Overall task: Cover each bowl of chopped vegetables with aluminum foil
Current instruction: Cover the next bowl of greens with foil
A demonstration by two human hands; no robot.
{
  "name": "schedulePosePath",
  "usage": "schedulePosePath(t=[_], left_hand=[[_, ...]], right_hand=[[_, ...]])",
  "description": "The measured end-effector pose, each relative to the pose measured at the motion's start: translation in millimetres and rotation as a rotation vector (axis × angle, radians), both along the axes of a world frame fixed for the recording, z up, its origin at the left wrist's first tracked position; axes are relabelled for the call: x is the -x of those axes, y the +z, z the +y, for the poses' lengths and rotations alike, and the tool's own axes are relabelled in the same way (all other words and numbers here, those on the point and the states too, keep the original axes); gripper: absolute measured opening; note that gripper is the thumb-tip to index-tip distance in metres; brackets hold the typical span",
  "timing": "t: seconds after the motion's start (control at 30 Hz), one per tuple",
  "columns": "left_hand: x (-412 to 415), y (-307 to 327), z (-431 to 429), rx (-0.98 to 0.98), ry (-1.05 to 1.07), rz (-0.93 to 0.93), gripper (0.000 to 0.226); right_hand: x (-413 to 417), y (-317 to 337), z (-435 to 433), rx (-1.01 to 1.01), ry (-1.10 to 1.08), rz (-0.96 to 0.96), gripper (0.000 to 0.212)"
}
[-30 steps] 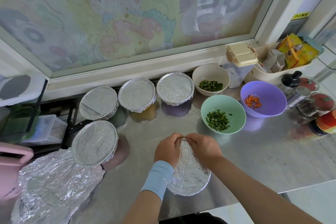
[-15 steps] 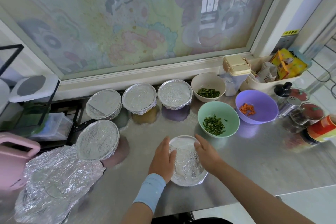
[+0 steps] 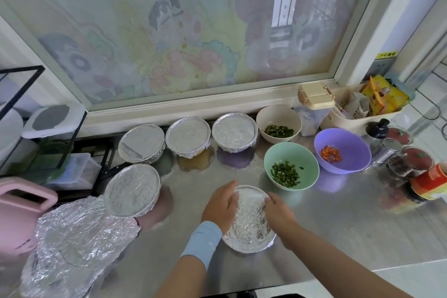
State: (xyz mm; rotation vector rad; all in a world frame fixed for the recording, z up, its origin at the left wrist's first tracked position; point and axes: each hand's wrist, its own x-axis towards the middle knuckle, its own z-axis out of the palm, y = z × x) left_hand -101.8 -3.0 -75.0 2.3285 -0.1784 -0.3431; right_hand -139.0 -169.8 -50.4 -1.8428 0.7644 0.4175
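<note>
Two hands bear on one foil-topped bowl (image 3: pixel 249 224), which sits on the steel surface (image 3: pixel 338 225) close to its near edge, just in front of the green bowl (image 3: pixel 307 159). The left hand (image 3: pixel 221 205) lies over the bowl's left rim and the right hand (image 3: pixel 280 213) over its right rim. On both, the fingers are laid out along the curve and press on the foil; nothing looks pinched or fisted. The step, as I judge it, is moulding the sheet down round the rim so that it grips.

To do it well, the hands should work round the rim in opposite directions, pushing the overhang down and in against the outer wall. Pressure belongs at the edge, not the middle, where the foil spans open air and would dent or tear. The centre looks heavily creased, so a light touch there is wise. The steel is smooth, and even pressure from both sides should stop the bowl sliding toward the edge. The near part of the rim deserves a check, since the wrists hide some of it.

Four covered bowls (image 3: pixel 132 190) stand to the left and along the back. Three are open: the green one, the cream bowl (image 3: pixel 273 113) and the purple bowl (image 3: pixel 350 143). Loose foil (image 3: pixel 79 237) lies at the far left, ready for them.
</note>
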Motion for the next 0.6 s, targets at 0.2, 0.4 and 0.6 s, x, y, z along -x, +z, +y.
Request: schedulePosePath(t=[0.2, 0.4, 0.6], left_hand=[[2, 0, 12, -0.040, 0.156, 0.006, 0.042], [-8, 2, 31, -0.102, 0.193, 0.010, 0.044], [-18, 4, 11, 0.053, 0.115, 0.035, 0.037]], right_hand=[[-24, 12, 10, -0.196, -0.061, -0.038, 0.047], [-32, 7, 12, -0.065, -0.039, -0.108, 0.041], [3, -12, 36, -0.092, -0.183, -0.172, 0.038]])
